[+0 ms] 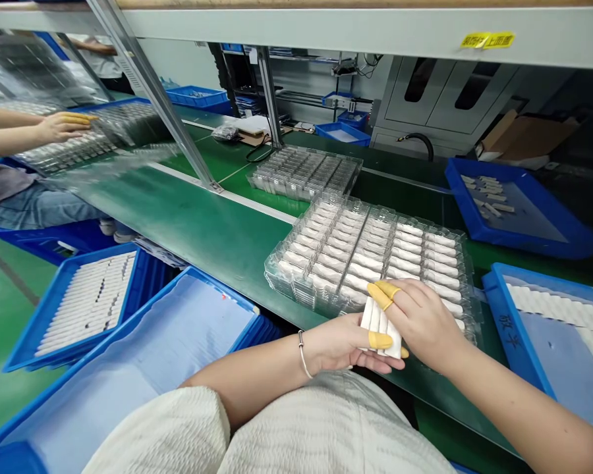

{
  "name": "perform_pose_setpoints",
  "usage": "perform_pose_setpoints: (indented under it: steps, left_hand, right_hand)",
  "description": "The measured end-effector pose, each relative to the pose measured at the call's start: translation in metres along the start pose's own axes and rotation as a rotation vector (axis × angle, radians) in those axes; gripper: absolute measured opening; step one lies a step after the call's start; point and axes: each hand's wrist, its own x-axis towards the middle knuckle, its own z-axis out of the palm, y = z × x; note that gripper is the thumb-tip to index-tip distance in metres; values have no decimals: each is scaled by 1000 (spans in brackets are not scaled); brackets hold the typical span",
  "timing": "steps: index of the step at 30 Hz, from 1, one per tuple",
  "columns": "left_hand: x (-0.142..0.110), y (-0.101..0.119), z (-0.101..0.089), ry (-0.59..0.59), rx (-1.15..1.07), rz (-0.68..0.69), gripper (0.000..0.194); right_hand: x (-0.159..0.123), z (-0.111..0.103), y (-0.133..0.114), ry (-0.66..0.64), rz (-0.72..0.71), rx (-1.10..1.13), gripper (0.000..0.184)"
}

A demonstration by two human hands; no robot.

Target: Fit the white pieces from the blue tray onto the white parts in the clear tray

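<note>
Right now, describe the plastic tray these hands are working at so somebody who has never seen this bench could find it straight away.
Start at the green conveyor belt and follow it to the near edge. The clear blister tray sits there, directly beyond the left hand and right hand, which hold a few white sticks. Unlike the other clear tray farther back, its pockets are filled with rows of white pieces.
</note>
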Motion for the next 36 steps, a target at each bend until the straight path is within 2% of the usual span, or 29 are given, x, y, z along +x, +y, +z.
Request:
perform_pose_setpoints:
  steps: [2,5,7,9,11,12,16,19,25,29,31,33,36]
  left_hand:
    - [1,1,0,16,9,27,50]
    - [2,3,0,55,62,90,51]
    - [2,4,-2,72,143,161,48]
    - [2,4,-5,106,297,278,40]
    - [1,4,-8,156,490,405,29]
    - [0,3,-10,183,585,451,24]
    - [-1,6,-15,281,942,525,12]
    - [-2,9,-17,299,1105,583,10]
    - [-2,12,-18,259,1210,673,10]
    - [-3,14,-18,280,1263,649,9]
    - [-4,15,-19,295,1280,617,10]
    - [-5,16,-21,330,1224,610,19]
    - [-6,14,-24,378,972,592,30]
  right_hand:
    - [-1,3,-1,3,69,21,33]
    - [-5,8,3,3,394,173,44]
    - [-9,10,6,19,649,428,42]
    - [-14,8,4,22,774,763,36]
    - [-17,3,-2,-24,774,990,34]
    - [-17,-1,-7,-58,757,1026,32]
    - [-14,-14,-25,-104,698,925,17]
    - [-13,-16,-30,-68,640,884,19]
    - [-14,-13,-29,-4,558,817,30]
    - [-16,-12,-33,12,583,787,34]
    - [-18,-12,-33,28,617,770,32]
    - [-21,-11,-32,67,683,765,24]
    - [-28,-9,-28,163,848,892,23]
